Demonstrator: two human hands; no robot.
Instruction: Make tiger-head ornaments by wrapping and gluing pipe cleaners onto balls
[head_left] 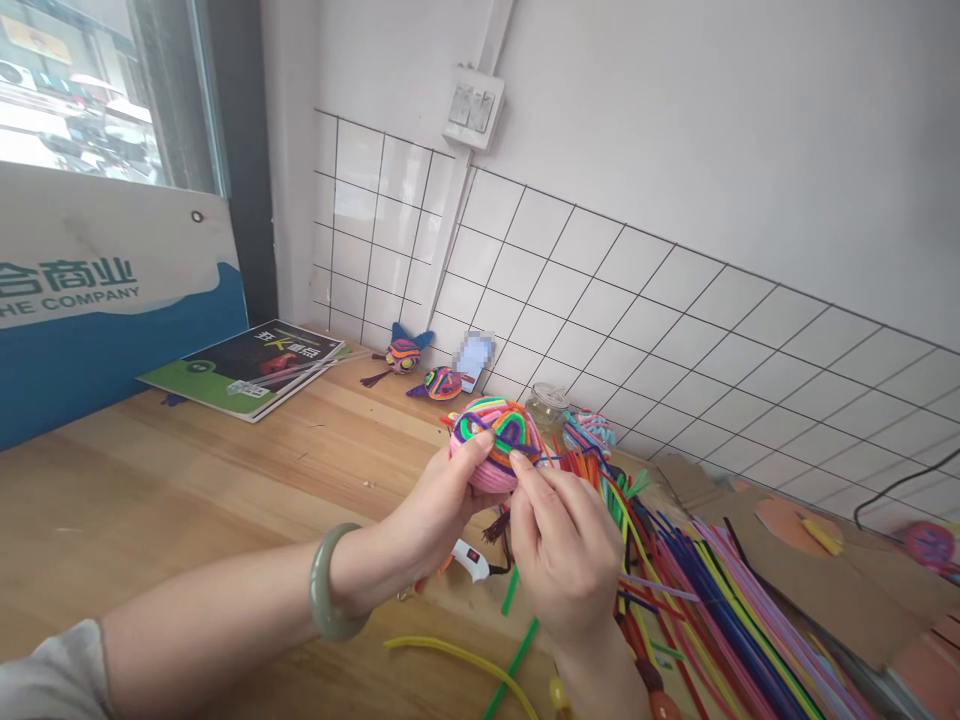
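My left hand (442, 485) holds up a rounded ornament (491, 470) covered in coiled pipe cleaners, pink at the base with green, purple, orange and yellow loops on its face. The left thumb presses on the front of it. My right hand (566, 535) has its fingers curled, and the index fingertip touches the ornament's right side; the right thumb is hidden. A dark tassel (496, 525) shows just below the ornament. Under my hands lies a white tool with a red switch (471, 560), apparently a glue gun, partly covered.
Bundled pipe cleaners (720, 590) spread at the right, beside cardboard (810, 560). A yellow pipe cleaner (450, 650) lies in front. Behind are finished ornaments (405, 353), a phone (474, 362) and a glass jar (547, 405). Booklets (247, 370) lie left; a wire grid (600, 290) lines the wall.
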